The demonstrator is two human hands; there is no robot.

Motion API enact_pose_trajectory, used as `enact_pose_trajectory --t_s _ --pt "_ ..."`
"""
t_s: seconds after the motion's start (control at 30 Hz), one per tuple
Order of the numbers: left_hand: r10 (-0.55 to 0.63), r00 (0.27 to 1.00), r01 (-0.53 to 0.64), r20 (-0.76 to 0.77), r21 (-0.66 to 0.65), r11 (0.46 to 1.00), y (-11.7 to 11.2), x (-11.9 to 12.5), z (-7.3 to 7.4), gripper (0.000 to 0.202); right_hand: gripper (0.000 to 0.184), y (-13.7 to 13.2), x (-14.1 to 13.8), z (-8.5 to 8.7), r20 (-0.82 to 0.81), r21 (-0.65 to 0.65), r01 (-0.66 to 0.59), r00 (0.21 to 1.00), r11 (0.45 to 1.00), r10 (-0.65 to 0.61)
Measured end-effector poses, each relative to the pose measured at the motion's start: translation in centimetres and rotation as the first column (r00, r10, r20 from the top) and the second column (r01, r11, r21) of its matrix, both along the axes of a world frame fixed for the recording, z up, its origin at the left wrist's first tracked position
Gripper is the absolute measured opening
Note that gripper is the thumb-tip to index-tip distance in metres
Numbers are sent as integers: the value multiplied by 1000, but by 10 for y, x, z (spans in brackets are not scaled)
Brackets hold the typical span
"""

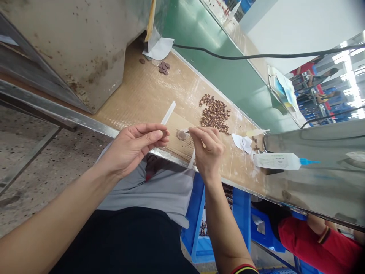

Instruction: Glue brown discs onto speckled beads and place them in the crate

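Brown disc near both pinched grips

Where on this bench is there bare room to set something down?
Mainly the brown worktop between the metal box, brown discs and upper white strip; a smaller patch lies between right hand and bottle. Crowded: around the copper-coloured pile.

Room runs between dark discs and coppery heap; metal housing bars the left, white bottle the right.
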State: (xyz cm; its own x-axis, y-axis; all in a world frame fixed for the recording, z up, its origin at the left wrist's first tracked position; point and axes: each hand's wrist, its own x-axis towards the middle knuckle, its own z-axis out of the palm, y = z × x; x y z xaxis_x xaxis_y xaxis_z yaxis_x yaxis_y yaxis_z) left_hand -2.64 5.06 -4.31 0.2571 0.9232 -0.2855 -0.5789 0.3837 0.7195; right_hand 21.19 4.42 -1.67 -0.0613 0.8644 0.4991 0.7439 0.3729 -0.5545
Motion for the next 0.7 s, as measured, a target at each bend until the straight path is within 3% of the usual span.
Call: enact_pose_trajectory --t_s 0.27,0.53,0.7 --pt "-8 1000 8 -3 4 1000 0 0 -2 25 24 0 0 1 44 26 19 999 999 -20" --pt "-7 999 7 37 12 1000 -1 0 -1 25 22 4 -4 -2 -22 -3 8 1000 1000 -8" --pt "14 999 -14 30 4 1000 2 3 -7 23 19 -1 6 6 -38 44 48 998 998 -47"
